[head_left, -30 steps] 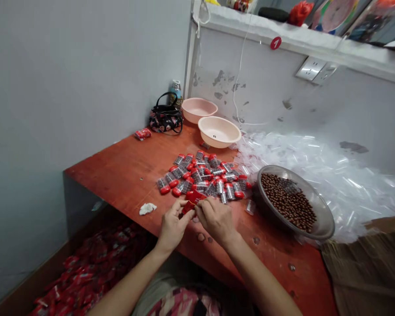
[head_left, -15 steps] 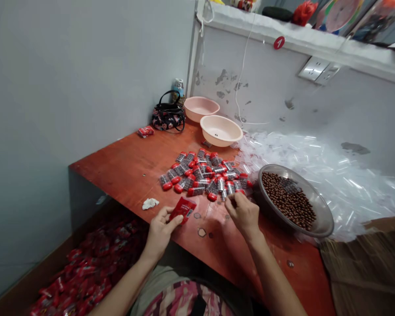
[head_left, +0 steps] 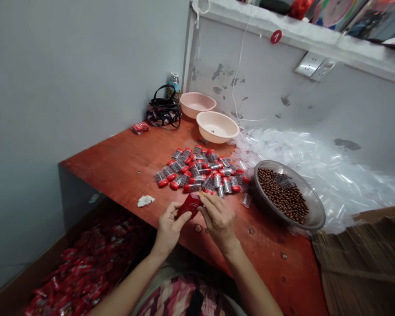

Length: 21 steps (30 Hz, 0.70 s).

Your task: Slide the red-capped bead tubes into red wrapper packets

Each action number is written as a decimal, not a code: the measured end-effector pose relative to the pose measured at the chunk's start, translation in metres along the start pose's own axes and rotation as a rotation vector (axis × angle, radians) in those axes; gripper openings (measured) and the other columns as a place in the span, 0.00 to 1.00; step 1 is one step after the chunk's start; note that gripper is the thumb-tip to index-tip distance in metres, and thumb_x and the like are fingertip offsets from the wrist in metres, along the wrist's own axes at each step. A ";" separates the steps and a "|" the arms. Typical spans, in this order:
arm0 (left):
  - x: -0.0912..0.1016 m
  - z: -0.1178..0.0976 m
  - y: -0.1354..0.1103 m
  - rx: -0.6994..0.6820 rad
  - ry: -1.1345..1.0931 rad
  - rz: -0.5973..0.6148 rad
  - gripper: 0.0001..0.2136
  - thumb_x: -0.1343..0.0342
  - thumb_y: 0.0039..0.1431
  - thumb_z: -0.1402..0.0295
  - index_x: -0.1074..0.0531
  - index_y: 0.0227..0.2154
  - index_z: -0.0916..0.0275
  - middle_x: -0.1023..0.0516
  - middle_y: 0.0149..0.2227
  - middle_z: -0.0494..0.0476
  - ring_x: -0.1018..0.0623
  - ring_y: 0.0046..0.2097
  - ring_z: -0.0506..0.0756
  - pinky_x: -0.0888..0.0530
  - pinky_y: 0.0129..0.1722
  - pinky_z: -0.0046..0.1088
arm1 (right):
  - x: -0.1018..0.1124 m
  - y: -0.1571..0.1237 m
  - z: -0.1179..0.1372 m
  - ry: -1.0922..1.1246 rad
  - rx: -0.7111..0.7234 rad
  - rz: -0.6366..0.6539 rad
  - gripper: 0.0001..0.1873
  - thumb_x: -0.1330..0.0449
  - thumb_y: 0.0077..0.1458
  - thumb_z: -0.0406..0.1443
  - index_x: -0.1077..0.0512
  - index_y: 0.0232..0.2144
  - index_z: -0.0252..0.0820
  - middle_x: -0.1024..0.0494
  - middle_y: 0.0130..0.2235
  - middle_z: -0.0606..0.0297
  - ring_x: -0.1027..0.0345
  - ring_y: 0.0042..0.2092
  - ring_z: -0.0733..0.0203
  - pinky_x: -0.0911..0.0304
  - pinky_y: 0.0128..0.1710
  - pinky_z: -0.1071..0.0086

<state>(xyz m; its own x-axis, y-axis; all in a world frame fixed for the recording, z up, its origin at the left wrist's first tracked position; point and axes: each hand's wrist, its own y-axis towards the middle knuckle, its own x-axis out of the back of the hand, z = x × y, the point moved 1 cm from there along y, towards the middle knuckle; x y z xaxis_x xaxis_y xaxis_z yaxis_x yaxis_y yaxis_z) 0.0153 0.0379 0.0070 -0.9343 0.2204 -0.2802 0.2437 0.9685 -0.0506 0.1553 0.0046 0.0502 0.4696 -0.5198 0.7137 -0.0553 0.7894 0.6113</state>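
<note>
My left hand (head_left: pixel 168 224) grips a small glossy red pouch (head_left: pixel 188 206) between thumb and fingers, just above the near edge of the table. My right hand (head_left: pixel 220 220) is closed at the pouch's upper right edge, fingertips pinched against it; whether anything else is in those fingers is hidden. Just beyond both hands lies a loose heap of small clear containers (head_left: pixel 200 169) with red ends, filled with dark pieces. One small clear container (head_left: pixel 246 200) sits apart, right of my right hand.
A grey basin (head_left: pixel 318 215) of brown balls stands at right, before a pile of clear plastic pieces (head_left: pixel 303 153). Two pale basins (head_left: pixel 217 137), a flowered bag (head_left: pixel 163 115) and a red packet (head_left: pixel 140 127) are farther back. White tissue (head_left: pixel 145 201) lies left. Red packets (head_left: pixel 82 267) fill the space below.
My right hand has moved left from beside the container heap to the pouch. The pouch has turned in my left hand, and the lone clear container now shows. The view has shifted slightly.
</note>
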 end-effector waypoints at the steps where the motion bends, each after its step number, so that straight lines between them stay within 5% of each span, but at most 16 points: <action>1: -0.001 0.000 0.000 -0.007 0.015 -0.008 0.09 0.43 0.47 0.69 0.34 0.33 0.63 0.26 0.30 0.52 0.27 0.31 0.51 0.32 0.33 0.27 | -0.002 -0.002 -0.001 -0.014 0.014 -0.020 0.17 0.44 0.52 0.30 0.33 0.45 0.43 0.27 0.45 0.58 0.34 0.46 0.56 0.38 0.45 0.59; 6: -0.002 0.001 0.000 -0.022 0.038 -0.043 0.09 0.43 0.46 0.68 0.33 0.32 0.63 0.25 0.29 0.52 0.27 0.30 0.51 0.32 0.33 0.26 | -0.007 -0.009 -0.001 -0.083 0.081 -0.126 0.16 0.43 0.50 0.27 0.31 0.42 0.44 0.25 0.42 0.58 0.32 0.44 0.55 0.36 0.41 0.61; 13: 0.002 -0.003 0.000 -0.062 0.194 -0.031 0.09 0.45 0.48 0.67 0.34 0.33 0.62 0.25 0.30 0.52 0.26 0.30 0.52 0.31 0.32 0.28 | -0.006 0.002 0.001 0.133 -0.077 -0.138 0.13 0.42 0.49 0.30 0.32 0.40 0.41 0.25 0.38 0.59 0.32 0.41 0.57 0.36 0.41 0.62; 21: 0.001 -0.003 0.001 -0.085 0.238 -0.058 0.08 0.44 0.48 0.67 0.33 0.33 0.61 0.24 0.30 0.53 0.26 0.32 0.53 0.32 0.33 0.28 | -0.008 0.002 0.002 0.054 -0.044 -0.147 0.13 0.42 0.49 0.29 0.31 0.39 0.43 0.26 0.37 0.59 0.33 0.40 0.58 0.36 0.39 0.62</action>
<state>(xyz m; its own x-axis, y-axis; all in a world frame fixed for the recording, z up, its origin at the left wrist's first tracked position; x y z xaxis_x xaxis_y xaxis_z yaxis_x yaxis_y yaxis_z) 0.0140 0.0394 0.0096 -0.9835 0.1753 -0.0452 0.1744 0.9844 0.0237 0.1499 0.0096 0.0459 0.5168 -0.6130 0.5976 0.0556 0.7206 0.6912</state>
